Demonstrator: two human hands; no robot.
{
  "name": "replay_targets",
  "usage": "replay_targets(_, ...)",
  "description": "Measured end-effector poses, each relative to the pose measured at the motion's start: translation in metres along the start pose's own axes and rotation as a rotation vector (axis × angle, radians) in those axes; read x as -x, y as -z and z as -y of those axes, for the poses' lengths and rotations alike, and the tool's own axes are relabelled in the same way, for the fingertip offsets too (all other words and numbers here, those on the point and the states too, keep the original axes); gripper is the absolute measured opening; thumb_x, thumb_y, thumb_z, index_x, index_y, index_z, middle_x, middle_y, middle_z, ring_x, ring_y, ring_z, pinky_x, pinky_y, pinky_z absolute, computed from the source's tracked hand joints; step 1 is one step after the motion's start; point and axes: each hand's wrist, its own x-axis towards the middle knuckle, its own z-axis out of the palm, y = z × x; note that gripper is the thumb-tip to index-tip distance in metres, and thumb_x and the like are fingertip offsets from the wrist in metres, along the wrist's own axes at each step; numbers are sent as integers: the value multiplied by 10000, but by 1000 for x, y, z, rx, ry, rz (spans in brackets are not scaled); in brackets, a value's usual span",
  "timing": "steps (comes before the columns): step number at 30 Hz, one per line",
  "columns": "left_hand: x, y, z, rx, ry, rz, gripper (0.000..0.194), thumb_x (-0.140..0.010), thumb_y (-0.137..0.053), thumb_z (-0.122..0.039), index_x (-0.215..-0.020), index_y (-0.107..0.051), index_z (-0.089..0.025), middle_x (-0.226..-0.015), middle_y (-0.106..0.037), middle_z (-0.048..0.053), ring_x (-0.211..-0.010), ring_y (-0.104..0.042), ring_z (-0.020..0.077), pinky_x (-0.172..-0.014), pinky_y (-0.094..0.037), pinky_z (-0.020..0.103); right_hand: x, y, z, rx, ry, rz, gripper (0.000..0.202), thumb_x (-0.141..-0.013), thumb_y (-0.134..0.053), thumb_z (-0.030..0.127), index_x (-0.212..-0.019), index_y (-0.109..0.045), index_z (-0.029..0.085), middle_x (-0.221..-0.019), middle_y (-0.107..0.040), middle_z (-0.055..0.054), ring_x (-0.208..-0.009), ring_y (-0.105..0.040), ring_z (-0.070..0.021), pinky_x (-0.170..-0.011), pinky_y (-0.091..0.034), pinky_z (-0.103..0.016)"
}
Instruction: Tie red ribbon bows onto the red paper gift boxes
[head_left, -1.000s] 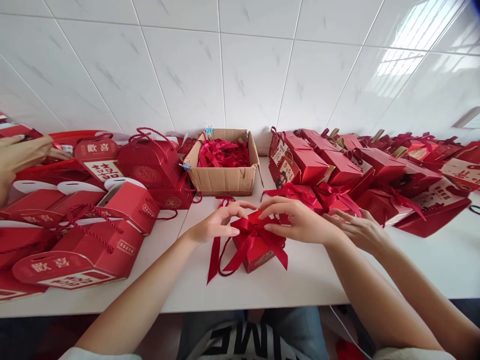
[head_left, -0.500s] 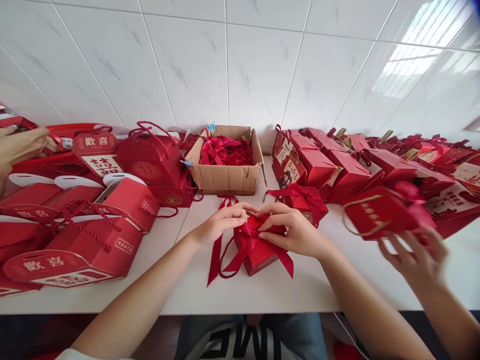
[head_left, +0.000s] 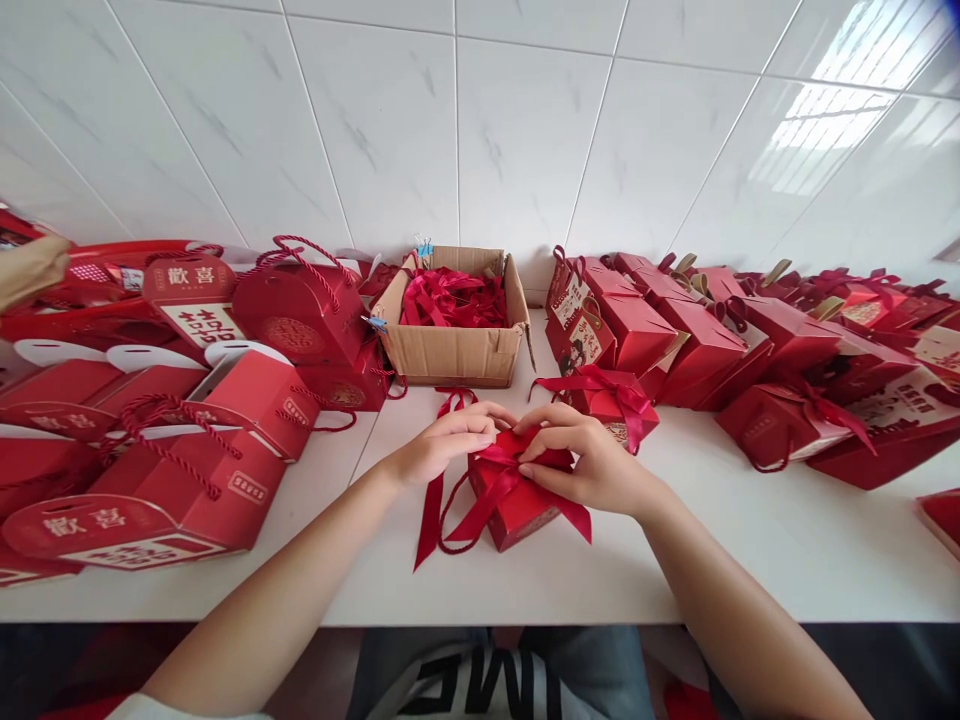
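Observation:
In front of me on the white table lies a small red gift box (head_left: 517, 525) with a red satin ribbon (head_left: 491, 505) tied over its top. My left hand (head_left: 454, 440) rests at the box's far left corner, fingers bent together against the ribbon. From the other side my right hand (head_left: 592, 455) pinches the ribbon near its knot with thumb and fingertips. Ribbon tails spread over the front of the box, and a dark red cord loops out on its left. The fingers partly hide the knot.
A cardboard box (head_left: 454, 355) of loose red ribbons stands by the tiled wall. A bowed gift box (head_left: 611, 405) sits just behind my right hand. Red boxes (head_left: 169, 485) crowd the left, and more boxes (head_left: 701, 340) line the right. Another person's hand (head_left: 34, 270) is at far left.
Another person's hand and the gold-corded box it held have left their place at right; a ribboned box shows there now. My hands have barely moved. The hand at far left has shifted left.

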Motion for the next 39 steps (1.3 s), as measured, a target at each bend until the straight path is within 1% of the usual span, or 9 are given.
replay_targets(7,2,-1,9,95,-39,-57,238,-868,-505,-341,-750,-603,-158,-1218,-585,104,-1164,-509,283,-1015,-335,398,6,8,2,-108,-29,-59,110,-856,-616,202,-928,-699,214,-1167,-621,-87,-1049,-615,-208,-926,-497,-367)
replay_targets(10,3,-3,15,193,-59,-117,373,-879,-488,-468,-1070,-618,-175,-1193,-610,121,-1115,-542,279,-943,-394,392,24,21,3,-213,-61,-267,169,-898,-567,205,-1017,-678,251,-1186,-624,-72,-1127,-586,-209,-933,-493,-354)
replay_targets(13,2,-5,20,241,25,-194,477,-899,-388,-537,-1119,-598,-170,-1133,-629,122,-1068,-554,253,-872,-423,345,58,21,2,-264,-109,-520,193,-912,-540,180,-1024,-678,256,-1118,-643,-67,-1134,-578,-205,-919,-502,-325)
replay_targets(16,-2,-5,25,202,154,-282,392,-890,-396,-458,-996,-633,-165,-962,-640,71,-881,-569,190,-734,-423,279,95,-6,1,-332,-204,-697,228,-910,-540,181,-1090,-641,279,-1115,-633,-58,-1102,-594,-196,-896,-525,-308)
replay_targets(20,-6,-6,34,171,270,-306,211,-803,-510,-316,-917,-611,-169,-636,-515,-27,-551,-441,115,-518,-305,235,121,-62,5,-284,-402,-583,465,-888,-579,251,-1331,-444,300,-1343,-502,-99,-1248,-503,-255,-970,-504,-410)
replay_targets(24,-6,-12,44,164,338,-275,196,-749,-549,-297,-906,-569,-181,-626,-510,-45,-479,-397,94,-480,-277,228,115,-101,13,-109,-540,-479,853,-781,-706,352,-1466,-201,302,-1480,-338,-119,-1366,-350,-321,-1082,-369,-538)
replay_targets(29,-2,-25,47,100,327,-170,250,-756,-616,-376,-910,-588,-181,-696,-562,-13,-568,-489,121,-524,-341,238,100,-112,20,-99,-558,-532,1147,-714,-746,415,-1507,67,255,-1501,-264,-178,-1369,-325,-375,-1066,-332,-609)
replay_targets(34,2,-31,43,25,322,-50,342,-804,-590,-478,-994,-566,-195,-663,-516,-32,-597,-496,132,-549,-372,245,114,-98,16,-104,-504,-648,872,-648,-779,364,-1394,-349,220,-1325,-451,-154,-1208,-489,-341,-977,-445,-518)
replay_targets(39,3,-31,39,-48,359,21,315,-822,-570,-444,-1012,-521,-198,-722,-509,-23,-674,-507,140,-596,-413,255,153,-69,-1,-138,-625,-915,611,-610,-791,376,-1131,-534,188,-1065,-603,-126,-1002,-595,-315,-881,-481,-511)
